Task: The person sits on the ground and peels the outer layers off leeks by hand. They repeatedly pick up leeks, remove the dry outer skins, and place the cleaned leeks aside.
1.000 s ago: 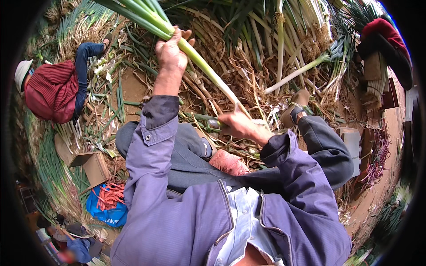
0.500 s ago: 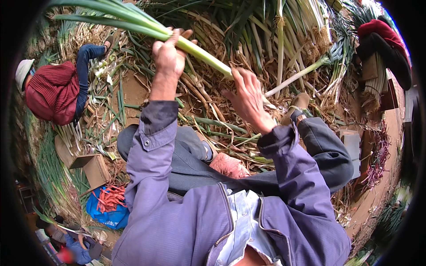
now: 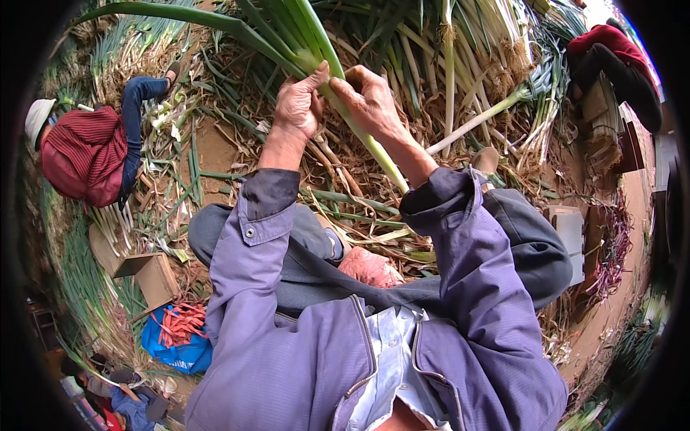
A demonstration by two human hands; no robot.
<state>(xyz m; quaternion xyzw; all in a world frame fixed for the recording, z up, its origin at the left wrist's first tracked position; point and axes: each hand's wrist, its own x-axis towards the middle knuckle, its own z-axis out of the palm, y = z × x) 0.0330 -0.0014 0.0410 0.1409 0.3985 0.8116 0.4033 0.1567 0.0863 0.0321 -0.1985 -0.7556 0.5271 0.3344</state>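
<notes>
My left hand [image 3: 297, 108] grips a leek [image 3: 377, 154] where its pale green shaft meets the spreading dark green leaves. My right hand [image 3: 372, 108] is pinched on the same leek just to the right, close beside my left thumb. The leaves fan up and to the left, while the shaft slants down toward my right leg. Beyond my hands lies a heap of untrimmed leeks [image 3: 496, 43] with dry husks and roots, and one loose leek [image 3: 476, 119] lies slanted to their right.
A person [image 3: 79, 152] in a striped red top sits at left, another [image 3: 607, 39] at upper right, more people [image 3: 133, 406] at lower left. A blue bag [image 3: 172, 348] of red strips, a wooden box [image 3: 154, 280] and a pink cushion [image 3: 370, 267] lie nearby.
My right hand has risen from near my legs along the shaft to beside my left hand. My left hand has shifted slightly rightward, and the leek's leafy end has swung upright.
</notes>
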